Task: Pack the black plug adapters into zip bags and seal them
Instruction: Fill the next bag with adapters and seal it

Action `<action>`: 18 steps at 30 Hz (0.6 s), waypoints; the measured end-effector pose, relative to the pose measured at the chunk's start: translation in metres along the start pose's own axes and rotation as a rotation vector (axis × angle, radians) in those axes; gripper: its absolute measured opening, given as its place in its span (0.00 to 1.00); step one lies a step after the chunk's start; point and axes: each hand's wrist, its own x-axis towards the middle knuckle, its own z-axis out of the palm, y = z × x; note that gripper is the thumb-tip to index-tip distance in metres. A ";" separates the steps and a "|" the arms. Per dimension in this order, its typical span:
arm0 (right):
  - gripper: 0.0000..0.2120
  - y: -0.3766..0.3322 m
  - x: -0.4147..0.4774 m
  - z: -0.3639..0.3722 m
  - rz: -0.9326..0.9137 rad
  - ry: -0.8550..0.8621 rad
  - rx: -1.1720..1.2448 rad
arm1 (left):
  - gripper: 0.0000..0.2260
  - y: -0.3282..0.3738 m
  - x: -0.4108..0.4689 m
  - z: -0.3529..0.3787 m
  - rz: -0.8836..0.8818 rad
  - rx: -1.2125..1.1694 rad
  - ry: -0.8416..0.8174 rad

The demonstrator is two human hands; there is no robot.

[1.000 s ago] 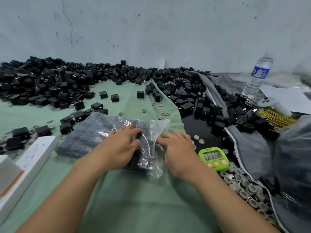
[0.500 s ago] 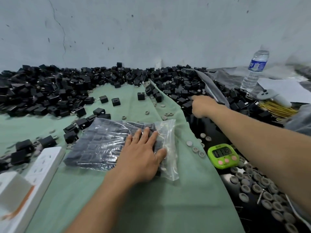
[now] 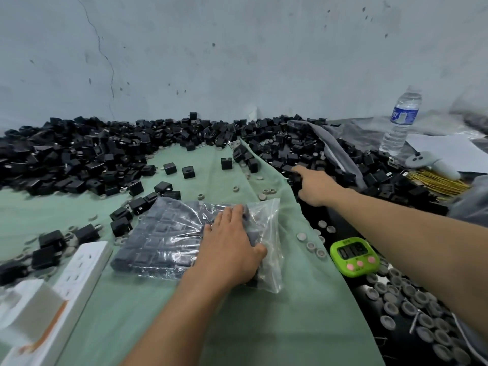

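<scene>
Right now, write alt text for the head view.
The left hand presses flat on a zip bag of black adapters on green cloth, while the right hand reaches to the loose adapter pile. A green timer sits nearby.

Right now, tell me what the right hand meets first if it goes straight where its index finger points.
The right hand would meet the black plug adapters heaped just beyond its fingertip; depth is unclear, it may touch them.

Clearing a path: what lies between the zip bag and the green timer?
Head view: a few grey caps on green cloth, between zip bag and green timer.
</scene>
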 end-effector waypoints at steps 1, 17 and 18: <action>0.25 -0.004 0.000 0.001 -0.040 0.008 -0.028 | 0.42 0.001 0.000 -0.002 -0.022 0.017 0.000; 0.03 -0.061 -0.104 -0.001 0.051 0.102 0.434 | 0.18 0.034 0.002 0.003 0.004 0.294 0.184; 0.02 -0.061 -0.106 0.001 0.050 0.079 0.441 | 0.13 0.035 0.003 0.006 0.007 0.299 0.199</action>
